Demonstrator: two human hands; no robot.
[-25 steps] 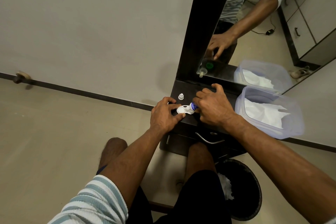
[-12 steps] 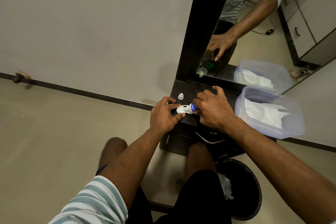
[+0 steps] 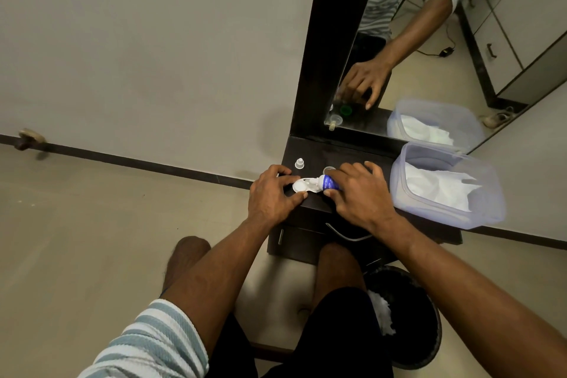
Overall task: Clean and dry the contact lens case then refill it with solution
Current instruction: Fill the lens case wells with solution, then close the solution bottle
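A white contact lens case (image 3: pixel 300 186) lies on the dark dresser top (image 3: pixel 313 150). My left hand (image 3: pixel 271 196) holds the case between thumb and fingers, steadying it. My right hand (image 3: pixel 357 193) grips a small white solution bottle with a blue label (image 3: pixel 326 183), tipped sideways with its nozzle pointing at the case. The bottle's clear cap (image 3: pixel 299 163) stands on the top behind the case. A small round lid (image 3: pixel 329 169) sits just behind the bottle.
A translucent plastic tub (image 3: pixel 478 205) with white tissues stands at the right of the dresser top. A mirror (image 3: pixel 429 40) rises behind. A black bin (image 3: pixel 426 310) with crumpled tissue sits on the floor by my right knee. A drawer handle (image 3: pixel 346 235) is below.
Almost nothing has moved. Both hands stay on the case and the tipped bottle in the same spot.
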